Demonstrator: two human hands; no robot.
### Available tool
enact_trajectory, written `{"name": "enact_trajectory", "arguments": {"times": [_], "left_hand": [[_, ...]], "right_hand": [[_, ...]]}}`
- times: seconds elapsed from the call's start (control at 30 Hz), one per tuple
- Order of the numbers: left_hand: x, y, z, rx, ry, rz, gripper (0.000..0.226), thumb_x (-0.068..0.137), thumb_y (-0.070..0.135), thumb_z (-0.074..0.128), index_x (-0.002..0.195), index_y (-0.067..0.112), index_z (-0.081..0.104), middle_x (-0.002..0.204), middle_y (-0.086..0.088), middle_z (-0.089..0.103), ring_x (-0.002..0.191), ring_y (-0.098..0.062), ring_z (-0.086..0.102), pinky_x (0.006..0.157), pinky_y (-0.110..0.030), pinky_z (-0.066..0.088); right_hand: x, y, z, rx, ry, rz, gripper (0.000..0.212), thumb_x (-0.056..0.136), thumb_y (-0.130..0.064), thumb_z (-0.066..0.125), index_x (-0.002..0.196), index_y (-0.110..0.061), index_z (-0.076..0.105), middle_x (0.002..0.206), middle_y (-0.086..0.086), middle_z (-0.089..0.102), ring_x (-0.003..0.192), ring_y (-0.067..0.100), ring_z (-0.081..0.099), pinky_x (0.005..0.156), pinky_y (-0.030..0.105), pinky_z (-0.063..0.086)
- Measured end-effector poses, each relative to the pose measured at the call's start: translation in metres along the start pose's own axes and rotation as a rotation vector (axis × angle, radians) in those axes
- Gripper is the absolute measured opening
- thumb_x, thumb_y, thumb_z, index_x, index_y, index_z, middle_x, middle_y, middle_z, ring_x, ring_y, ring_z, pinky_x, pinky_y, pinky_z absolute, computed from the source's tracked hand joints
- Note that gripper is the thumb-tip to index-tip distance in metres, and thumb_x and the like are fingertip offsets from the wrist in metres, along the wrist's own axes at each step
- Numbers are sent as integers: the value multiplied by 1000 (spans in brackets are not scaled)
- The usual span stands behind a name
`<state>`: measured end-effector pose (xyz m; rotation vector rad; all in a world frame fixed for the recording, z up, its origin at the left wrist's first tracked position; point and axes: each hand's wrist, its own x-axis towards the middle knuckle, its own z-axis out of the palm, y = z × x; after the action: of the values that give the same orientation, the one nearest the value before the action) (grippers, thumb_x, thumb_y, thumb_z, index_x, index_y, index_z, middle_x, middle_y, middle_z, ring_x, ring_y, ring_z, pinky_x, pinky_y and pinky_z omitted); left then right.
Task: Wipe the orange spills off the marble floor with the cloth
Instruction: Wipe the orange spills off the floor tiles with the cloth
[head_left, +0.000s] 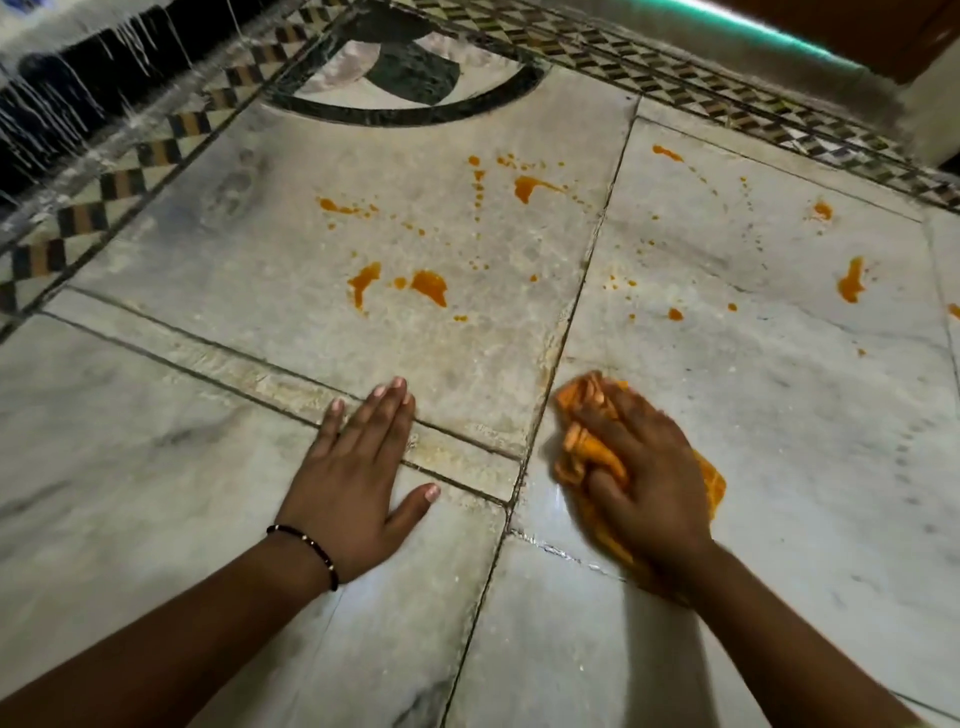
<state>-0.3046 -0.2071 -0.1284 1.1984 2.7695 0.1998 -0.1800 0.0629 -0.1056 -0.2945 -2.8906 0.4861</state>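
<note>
A: Cloth (597, 452)?
B: Orange, crumpled, bunched under right hand (644, 467), fingers curled into it, pressed on glossy veined marble floor (779, 415).
A: Spills?
B: Orange spills (428, 286), irregular blobs plus fine spatter, beyond both hands.
A: Left hand (358, 467)?
B: Flat, fingers straight, grasping nothing.

Single head-worn wide-angle view, aimed forward and steeply down at the pale grey-veined marble floor (753, 415). Both forearms are seen entering from the bottom edge, close to the lens. The patterned dark-and-tan mosaic border (156, 156) is bent by lens distortion toward the top.
</note>
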Motion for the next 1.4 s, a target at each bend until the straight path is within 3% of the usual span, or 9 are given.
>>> {"name": "enact_trajectory", "arguments": {"times": [0.17,0.33,0.43,0.5,0.6,0.67,0.9,1.17,1.4], "left_hand": [[-1,0,-2,-5,-5,-6,80,91,63,16,149,8,20,158,-9,14,146,-21,13,116,-48,11],[0,1,-3,0,-49,-10,81,91,63,17,149,7,21,158,-10,15,145,-22,14,115,-48,12],[-1,-1,-7,6,-87,-1,81,92,63,16,149,6,20,158,-11,15,145,-24,15,114,-48,12],[1,-2,-8,33,-109,21,84,91,66,18,149,5,20,158,-12,15,144,-27,18,113,-47,13],[7,-3,-14,72,-126,72,91,89,72,23,148,3,21,155,-14,21,141,-28,22,112,-41,11],[18,3,-23,79,-105,123,89,90,70,21,148,3,23,154,-14,25,138,-26,26,112,-37,10],[115,111,-22,24,-37,304,84,92,67,14,149,5,18,157,-13,17,143,-24,15,114,-40,6],[142,255,28,20,-61,118,81,93,64,8,149,7,21,158,-9,16,145,-23,16,113,-52,6],[141,254,34,84,-67,130,77,94,59,7,148,6,24,156,-11,21,144,-21,12,115,-46,7]], "right_hand": [[88,-29,21,-119,-60,90,64,78,-47,35,140,-34,43,153,8,33,137,37,32,111,51,26],[37,-13,2,-250,-468,-754,64,90,-45,35,151,-31,19,160,8,9,146,34,11,115,49,13],[19,62,-47,-315,-555,-974,63,94,-53,34,151,-29,21,158,10,17,142,32,24,110,50,32],[43,108,-65,-468,-528,-869,74,89,-56,41,152,-29,11,154,13,24,136,33,34,105,54,37],[81,107,-48,-332,-468,-374,77,87,-60,29,148,-38,-10,158,15,9,142,37,20,115,52,19],[78,79,-23,-213,-312,-112,76,83,-60,28,150,-37,1,159,11,7,144,36,15,116,52,16],[-43,123,-62,-49,-306,-374,62,91,-55,32,148,-34,26,158,4,20,144,25,24,115,42,21],[36,203,-71,-133,-38,297,70,80,-60,33,145,-34,36,154,8,30,139,34,29,111,53,24],[1,175,-63,-64,-123,41,67,82,-53,31,147,-37,27,160,0,14,146,25,13,117,44,11]]}}
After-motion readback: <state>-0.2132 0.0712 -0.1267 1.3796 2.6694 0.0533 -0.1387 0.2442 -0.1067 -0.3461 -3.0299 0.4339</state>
